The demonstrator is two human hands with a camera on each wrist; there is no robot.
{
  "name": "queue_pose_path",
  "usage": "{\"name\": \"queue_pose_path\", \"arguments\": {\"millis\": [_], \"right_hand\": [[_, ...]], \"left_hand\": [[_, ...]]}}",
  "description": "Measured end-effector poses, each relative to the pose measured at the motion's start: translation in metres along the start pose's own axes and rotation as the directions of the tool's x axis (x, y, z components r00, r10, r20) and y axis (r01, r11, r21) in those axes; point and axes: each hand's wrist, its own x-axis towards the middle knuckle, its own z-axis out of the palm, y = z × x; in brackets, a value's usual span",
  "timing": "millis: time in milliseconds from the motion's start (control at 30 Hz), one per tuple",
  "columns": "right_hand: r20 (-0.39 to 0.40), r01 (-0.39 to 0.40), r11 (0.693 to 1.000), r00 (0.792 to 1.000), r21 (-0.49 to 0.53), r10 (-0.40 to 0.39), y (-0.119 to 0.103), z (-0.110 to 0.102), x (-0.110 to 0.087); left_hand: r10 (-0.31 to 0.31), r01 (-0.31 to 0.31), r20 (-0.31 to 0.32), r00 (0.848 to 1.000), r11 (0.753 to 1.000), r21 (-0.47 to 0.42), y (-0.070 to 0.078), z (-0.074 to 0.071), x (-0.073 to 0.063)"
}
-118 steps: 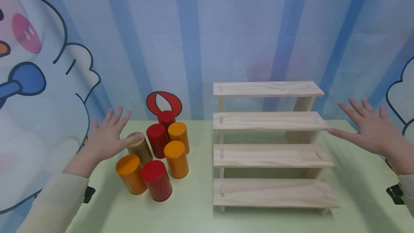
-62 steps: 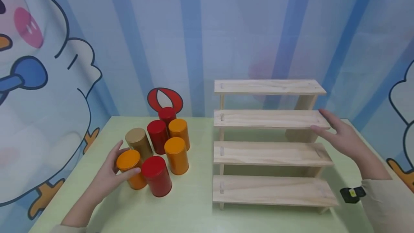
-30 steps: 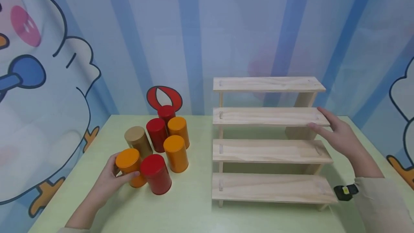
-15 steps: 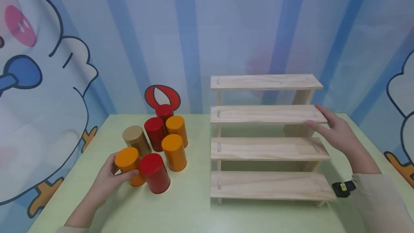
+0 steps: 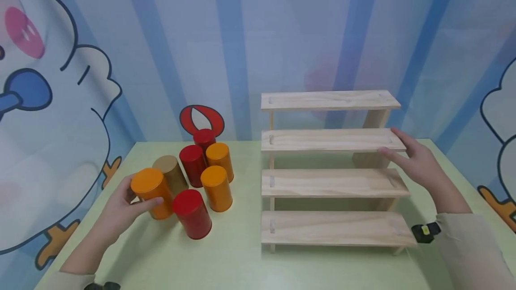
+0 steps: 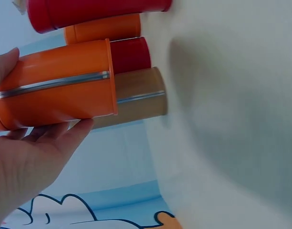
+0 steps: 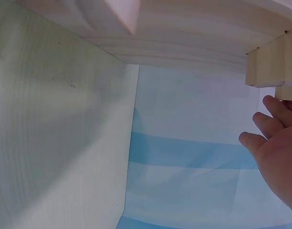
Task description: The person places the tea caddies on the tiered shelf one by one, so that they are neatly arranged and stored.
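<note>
My left hand (image 5: 121,211) grips an orange cylindrical can (image 5: 153,194) from its left side, thumb in front and fingers behind. In the left wrist view the can's (image 6: 60,90) base stands off the table, and a silver seam runs along its side. Beside it are a gold can (image 5: 171,174) and a red can (image 5: 192,214). My right hand (image 5: 419,164) holds the right end of the second board from the top of a stepped wooden shelf (image 5: 330,140), thumb at the front edge. The right wrist view shows the fingers (image 7: 267,126) at the shelf's end.
Behind the gold can stand two more orange cans (image 5: 217,189) and two more red cans (image 5: 192,164), close together on the pale green table (image 5: 238,254). A blue striped cloth (image 5: 282,35) with cartoon drawings hangs behind the table.
Both hands moved from spread open to holding: the left took the orange can, the right the shelf board. Since half a second ago the orange can has risen and shifted left.
</note>
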Motion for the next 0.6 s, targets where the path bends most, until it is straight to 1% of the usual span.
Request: {"name": "queue_pose_path", "arguments": {"millis": [200, 267, 367, 467, 500, 600], "right_hand": [[0.000, -0.002, 1.000, 1.000, 0.000, 0.002, 0.001, -0.001, 0.000], [0.000, -0.004, 1.000, 1.000, 0.002, 0.004, 0.000, -0.001, 0.000], [0.002, -0.003, 1.000, 1.000, 0.006, 0.003, 0.000, -0.001, 0.000], [0.005, 0.001, 1.000, 1.000, 0.013, -0.002, 0.001, 0.000, 0.000], [0.006, 0.001, 1.000, 1.000, 0.013, -0.002, 0.001, 0.000, 0.000], [0.007, -0.004, 1.000, 1.000, 0.010, 0.004, 0.002, -0.001, 0.000]], "left_hand": [[0.048, -0.048, -0.004, 0.999, 0.997, 0.060, 0.020, -0.008, 0.004], [0.085, -0.084, -0.007, 0.996, 0.994, 0.073, 0.028, -0.010, 0.007], [0.109, -0.106, -0.019, 0.994, 0.989, 0.099, 0.039, -0.015, 0.010], [0.110, -0.107, -0.015, 0.994, 0.989, 0.103, 0.052, -0.020, 0.012], [0.092, -0.091, -0.006, 0.996, 0.991, 0.099, 0.057, -0.022, 0.013], [0.072, -0.074, 0.019, 0.997, 0.994, 0.081, 0.072, -0.026, 0.016]]}}
